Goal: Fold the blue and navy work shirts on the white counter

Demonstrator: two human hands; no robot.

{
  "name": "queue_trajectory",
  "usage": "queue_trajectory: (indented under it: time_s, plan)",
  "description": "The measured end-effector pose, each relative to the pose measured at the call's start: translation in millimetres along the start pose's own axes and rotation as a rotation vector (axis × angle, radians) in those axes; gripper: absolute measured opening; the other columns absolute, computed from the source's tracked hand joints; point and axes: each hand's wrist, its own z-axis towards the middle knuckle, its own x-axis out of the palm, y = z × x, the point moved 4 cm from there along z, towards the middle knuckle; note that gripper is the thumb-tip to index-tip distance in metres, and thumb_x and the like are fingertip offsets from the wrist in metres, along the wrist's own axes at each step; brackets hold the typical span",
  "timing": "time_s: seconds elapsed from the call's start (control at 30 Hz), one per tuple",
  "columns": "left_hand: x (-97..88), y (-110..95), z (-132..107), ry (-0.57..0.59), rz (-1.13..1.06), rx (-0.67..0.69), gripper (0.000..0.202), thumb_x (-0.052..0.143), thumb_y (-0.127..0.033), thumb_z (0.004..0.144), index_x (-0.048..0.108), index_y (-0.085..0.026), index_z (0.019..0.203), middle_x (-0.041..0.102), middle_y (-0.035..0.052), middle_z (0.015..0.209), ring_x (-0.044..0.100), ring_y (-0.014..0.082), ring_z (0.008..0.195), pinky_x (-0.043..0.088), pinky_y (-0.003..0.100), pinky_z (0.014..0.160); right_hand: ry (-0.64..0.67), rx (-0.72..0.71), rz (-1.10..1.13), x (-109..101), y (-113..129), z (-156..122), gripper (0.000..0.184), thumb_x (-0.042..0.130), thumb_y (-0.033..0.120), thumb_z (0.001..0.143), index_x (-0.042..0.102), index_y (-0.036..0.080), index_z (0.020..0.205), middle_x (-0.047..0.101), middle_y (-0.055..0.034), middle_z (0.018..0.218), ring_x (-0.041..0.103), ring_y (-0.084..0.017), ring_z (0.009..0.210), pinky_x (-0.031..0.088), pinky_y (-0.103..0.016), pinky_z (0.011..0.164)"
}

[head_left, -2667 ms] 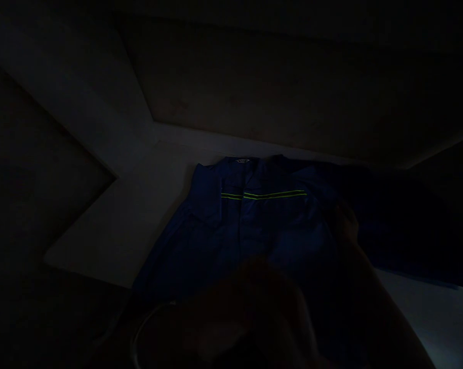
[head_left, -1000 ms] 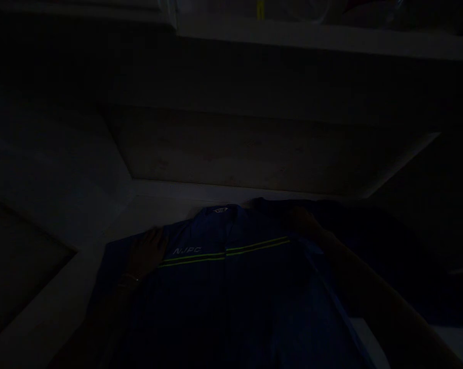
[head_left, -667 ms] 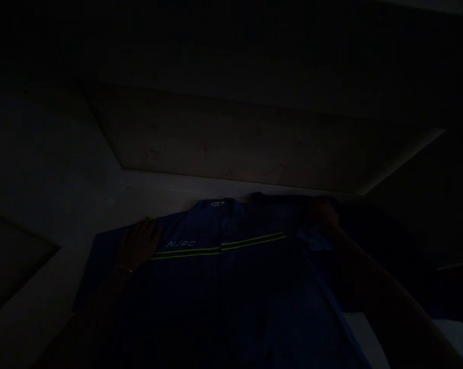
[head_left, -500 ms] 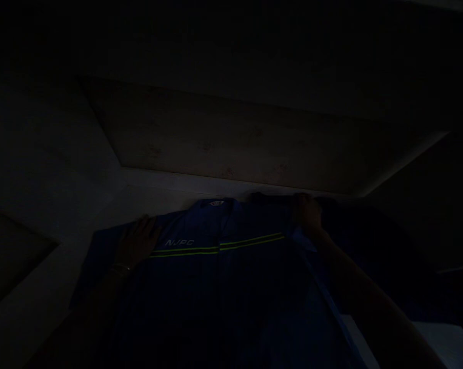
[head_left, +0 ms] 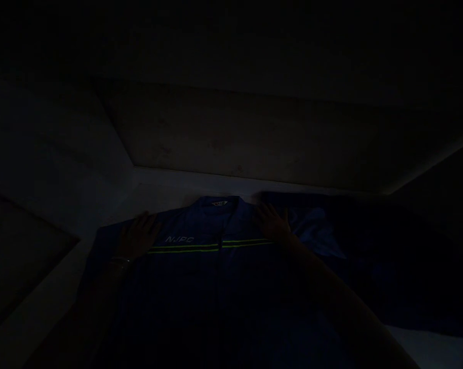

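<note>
A dark blue work jacket (head_left: 200, 277) lies spread out with its collar away from me. It has yellow-green stripes across the chest, lettering on one side and a small label inside the collar. My left hand (head_left: 139, 237) rests flat on the shoulder at the left, fingers spread, with a bracelet on the wrist. My right hand (head_left: 273, 223) lies flat on the other shoulder, fingers apart. The sleeve beyond it is bunched in folds. The jacket's lower part fades into darkness.
More dark cloth (head_left: 388, 246) lies to the right, its outline hard to make out. Pale surface (head_left: 431, 346) shows at the lower right. Behind the collar runs a light ledge (head_left: 193, 178) below a stained panel (head_left: 231, 136). The scene is very dark.
My right hand has let go of the cloth at the right shoulder and moved left, now flat on the jacket. The left hand stays in place. The view has shifted slightly.
</note>
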Motion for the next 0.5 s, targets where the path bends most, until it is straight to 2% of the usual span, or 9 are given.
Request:
queue_trajectory:
  time_s: [0.17,0.33,0.4,0.5]
  plan:
    - [-3.0,-4,1,0.005,-0.024,-0.015,0.051,0.026,-0.029,0.095,0.051,-0.029,0.14,0.031,0.0082,0.159,0.021,0.0358,0.146,0.023,0.069,0.107,0.085,0.011,-0.006,-1,1,1,0.058,0.016,0.052,0.1,0.024,0.033,0.154,0.016,-0.0043,0.163,0.015,-0.035,0.147,0.004,-0.08,0.104]
    - [-26.9,-10,-1,0.015,-0.17,-0.16,0.053,0.027,-0.041,0.096,0.046,-0.024,0.143,0.032,0.0127,0.158,0.029,0.0354,0.143,0.023,0.068,0.109,0.179,-0.016,-0.047,-21,8,1,0.053,0.022,0.047,0.1,0.034,0.033,0.15,0.02,-0.0063,0.162,0.019,-0.036,0.146,0.004,-0.081,0.103]
    - [-38.2,-15,-7,-0.036,-0.201,-0.214,0.055,0.026,-0.043,0.096,0.044,-0.023,0.144,0.03,0.014,0.159,0.028,0.0373,0.143,0.019,0.072,0.108,0.14,-0.015,-0.077,-34,17,-5,0.052,0.026,0.044,0.1,0.037,0.029,0.149,0.024,-0.0094,0.16,0.021,-0.037,0.145,0.005,-0.081,0.103]
    - [-46.8,-22,-23,-0.112,-0.209,-0.212,0.056,0.023,-0.042,0.097,0.041,-0.021,0.145,0.026,0.0157,0.16,0.03,0.0387,0.142,0.017,0.075,0.106,-0.071,-0.053,-0.078,-56,42,-32,0.051,0.025,0.038,0.101,0.037,0.025,0.149,0.025,-0.0108,0.16,0.022,-0.035,0.145,0.007,-0.078,0.105]
